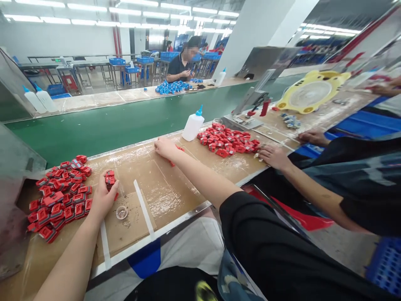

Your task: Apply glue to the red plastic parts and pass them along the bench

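Observation:
My left hand (105, 196) is closed around a small red plastic part (110, 178) with a rectangular recess, held above the cardboard mat. Left of it lies a pile of similar red and grey parts (62, 194). A small clear cup (121, 212) sits on the mat just right of that hand. My right hand (165, 148) is stretched forward at the far side of the table, palm down, fingers curled together. Whatever is beneath its fingertips is hidden. Red pieces (180, 148) show beside its wrist, partly covered by the forearm.
A white squeeze bottle (193, 125) with a blue tip stands beside another red pile (227, 140). A co-worker's hand (274, 156) is at that pile's right end. Behind runs a green conveyor belt (131, 119). A metal hand press (250, 110) and yellow fan (313, 92) stand right.

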A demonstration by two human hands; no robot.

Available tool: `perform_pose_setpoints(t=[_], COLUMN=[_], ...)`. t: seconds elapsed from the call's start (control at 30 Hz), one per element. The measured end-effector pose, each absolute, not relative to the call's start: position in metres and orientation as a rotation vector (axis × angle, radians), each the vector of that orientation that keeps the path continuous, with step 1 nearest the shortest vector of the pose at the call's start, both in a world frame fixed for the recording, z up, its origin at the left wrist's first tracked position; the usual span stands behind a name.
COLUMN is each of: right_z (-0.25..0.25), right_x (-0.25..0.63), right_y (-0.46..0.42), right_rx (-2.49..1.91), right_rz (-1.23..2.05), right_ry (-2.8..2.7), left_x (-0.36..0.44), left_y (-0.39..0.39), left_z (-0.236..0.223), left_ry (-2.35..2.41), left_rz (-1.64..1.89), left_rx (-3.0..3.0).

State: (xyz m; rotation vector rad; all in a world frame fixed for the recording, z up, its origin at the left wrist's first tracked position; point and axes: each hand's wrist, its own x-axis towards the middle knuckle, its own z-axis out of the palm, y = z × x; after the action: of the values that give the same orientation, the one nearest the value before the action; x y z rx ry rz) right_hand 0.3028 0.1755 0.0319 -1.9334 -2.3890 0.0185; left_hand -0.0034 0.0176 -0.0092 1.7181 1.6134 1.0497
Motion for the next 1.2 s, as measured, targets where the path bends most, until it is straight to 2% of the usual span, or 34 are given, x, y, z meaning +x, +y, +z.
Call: perform_pose_setpoints(t=[0.27,0.4,0.47,0.53,0.6,0.77,1.0,1.2], right_z=[0.027,0.030,0.023,0.011,-0.003,-0.030,-0.036,-0.020], right_x=[0.297,0.285,0.276,0.272,0.272,0.278,0.264,0.241], right_y=[0.176,0.161,0.150,0.138,0.126,0.101,0.099,0.095], right_rx=[-1.814,-1.427,-1.073,-0.698,-0.555,-0.797,-0.712,-0.889], right_rz=[0.011,0.198,0.404,0.585,0.657,0.707,0.537,0.894], right_ry=[-2.568,-2.782,-2.895,-2.872,-2.706,-2.465,-2.563,-2.395], left_x=[-0.001,-0.001,-0.002,-0.002,-0.003,0.000,0.000,-0.002], left_y=[0.016,0.020,0.023,0.023,0.022,0.019,0.017,0.013], left_z=[-0.012,-0.017,-0.019,-0.020,-0.019,-0.017,-0.018,-0.017], left_ry=[1.504,1.507,1.526,1.548,1.548,1.560,1.594,1.857], left_rz=[1.057,1.103,1.126,1.133,1.123,1.074,0.983,0.810], left_rx=[1.694,1.701,1.691,1.692,1.704,1.728,1.817,1.968])
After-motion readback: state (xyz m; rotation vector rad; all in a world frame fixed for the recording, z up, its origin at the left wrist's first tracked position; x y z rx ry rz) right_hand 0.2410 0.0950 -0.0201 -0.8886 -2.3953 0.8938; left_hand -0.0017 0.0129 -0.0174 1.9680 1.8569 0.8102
